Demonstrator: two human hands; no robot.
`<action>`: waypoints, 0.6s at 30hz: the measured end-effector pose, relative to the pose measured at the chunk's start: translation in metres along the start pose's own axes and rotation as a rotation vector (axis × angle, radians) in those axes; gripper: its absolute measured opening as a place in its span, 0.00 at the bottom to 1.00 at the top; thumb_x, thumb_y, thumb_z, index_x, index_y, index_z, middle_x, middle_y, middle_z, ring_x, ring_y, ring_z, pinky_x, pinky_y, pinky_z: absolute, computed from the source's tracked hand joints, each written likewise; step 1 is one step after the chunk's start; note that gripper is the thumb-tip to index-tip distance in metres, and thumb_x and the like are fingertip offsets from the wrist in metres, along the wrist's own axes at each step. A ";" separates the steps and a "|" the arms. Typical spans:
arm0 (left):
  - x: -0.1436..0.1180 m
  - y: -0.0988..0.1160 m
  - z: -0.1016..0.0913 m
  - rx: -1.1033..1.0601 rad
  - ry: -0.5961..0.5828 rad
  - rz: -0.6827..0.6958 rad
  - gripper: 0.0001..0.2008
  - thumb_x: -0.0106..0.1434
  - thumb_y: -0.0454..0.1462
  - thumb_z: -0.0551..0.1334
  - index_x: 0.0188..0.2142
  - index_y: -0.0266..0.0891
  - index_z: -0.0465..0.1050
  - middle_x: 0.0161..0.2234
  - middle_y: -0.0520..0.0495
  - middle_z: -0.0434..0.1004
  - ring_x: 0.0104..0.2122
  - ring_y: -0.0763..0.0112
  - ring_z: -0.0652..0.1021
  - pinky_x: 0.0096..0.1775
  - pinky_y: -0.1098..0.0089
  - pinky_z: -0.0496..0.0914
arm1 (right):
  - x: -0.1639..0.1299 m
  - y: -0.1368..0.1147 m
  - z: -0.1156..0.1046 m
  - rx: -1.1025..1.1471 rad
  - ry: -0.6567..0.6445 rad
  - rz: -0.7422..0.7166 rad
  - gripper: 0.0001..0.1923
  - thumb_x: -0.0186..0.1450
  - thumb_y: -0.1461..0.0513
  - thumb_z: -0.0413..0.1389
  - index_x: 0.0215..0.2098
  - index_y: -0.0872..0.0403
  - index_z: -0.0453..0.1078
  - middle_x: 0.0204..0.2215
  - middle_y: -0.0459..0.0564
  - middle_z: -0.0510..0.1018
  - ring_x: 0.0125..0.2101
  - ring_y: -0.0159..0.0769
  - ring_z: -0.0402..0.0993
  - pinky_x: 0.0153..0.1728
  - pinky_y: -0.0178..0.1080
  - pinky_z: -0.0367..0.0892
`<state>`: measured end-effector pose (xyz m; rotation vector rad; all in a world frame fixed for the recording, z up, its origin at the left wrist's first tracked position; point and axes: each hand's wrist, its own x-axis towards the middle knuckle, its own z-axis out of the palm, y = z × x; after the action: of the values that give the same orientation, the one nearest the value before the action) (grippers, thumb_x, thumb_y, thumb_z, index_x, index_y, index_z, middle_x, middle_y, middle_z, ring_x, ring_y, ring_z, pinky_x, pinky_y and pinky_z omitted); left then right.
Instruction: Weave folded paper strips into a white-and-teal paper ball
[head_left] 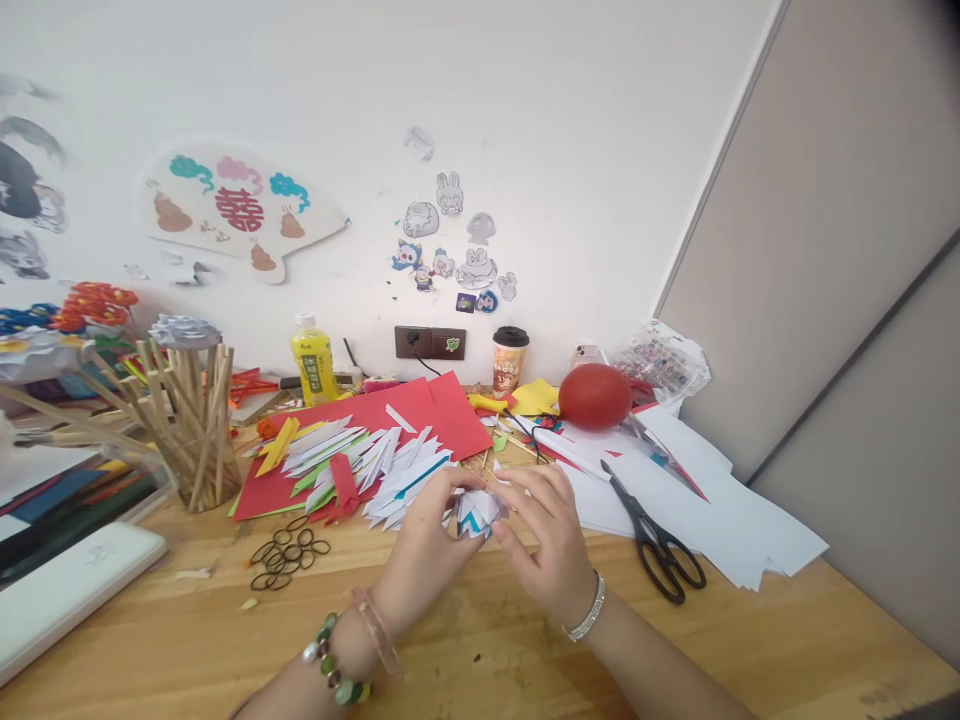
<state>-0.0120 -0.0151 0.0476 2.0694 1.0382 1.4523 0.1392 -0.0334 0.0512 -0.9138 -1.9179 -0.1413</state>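
Between my two hands is a small folded-paper piece (478, 512), white with blue edges and pointed tips. My left hand (431, 525) grips it from the left, thumb below and fingers above. From the right, my right hand (544, 530) curves around it with its fingers touching or very near the paper; exact contact is partly hidden. Just beyond my left hand lies a heap of folded paper strips (375, 455), mostly white with some green, blue and red. They rest on red paper sheets (450, 415).
Black scissors (652, 535) lie on the right near white paper sheets (720, 510). Behind stand a red balloon (595, 396), a lidded cup (510, 362) and a yellow bottle (315, 362). Rubber bands (289, 553), a container of wooden sticks (199, 440) and a white case (75, 595) are left.
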 end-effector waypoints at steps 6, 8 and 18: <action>0.001 -0.003 -0.001 0.169 -0.101 0.074 0.19 0.48 0.24 0.55 0.39 0.41 0.64 0.36 0.48 0.71 0.38 0.66 0.72 0.41 0.66 0.68 | 0.000 0.001 0.001 -0.159 -0.023 -0.118 0.13 0.60 0.63 0.51 0.44 0.53 0.67 0.39 0.51 0.75 0.38 0.42 0.64 0.45 0.51 0.55; 0.000 -0.005 -0.001 0.192 -0.083 0.072 0.21 0.46 0.23 0.54 0.40 0.41 0.64 0.36 0.48 0.71 0.38 0.66 0.72 0.41 0.66 0.68 | -0.005 -0.001 0.005 -0.173 -0.031 -0.127 0.14 0.60 0.64 0.50 0.45 0.55 0.66 0.40 0.52 0.74 0.39 0.42 0.64 0.45 0.52 0.55; 0.001 0.001 -0.003 0.191 0.031 0.143 0.18 0.46 0.24 0.54 0.37 0.39 0.66 0.34 0.48 0.74 0.36 0.67 0.74 0.39 0.66 0.69 | -0.018 -0.011 0.016 -0.122 -0.045 -0.035 0.23 0.61 0.64 0.46 0.55 0.59 0.56 0.44 0.58 0.67 0.46 0.45 0.60 0.46 0.53 0.56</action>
<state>-0.0143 -0.0157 0.0501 2.3041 1.0990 1.5089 0.1253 -0.0439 0.0313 -0.9716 -1.9856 -0.2631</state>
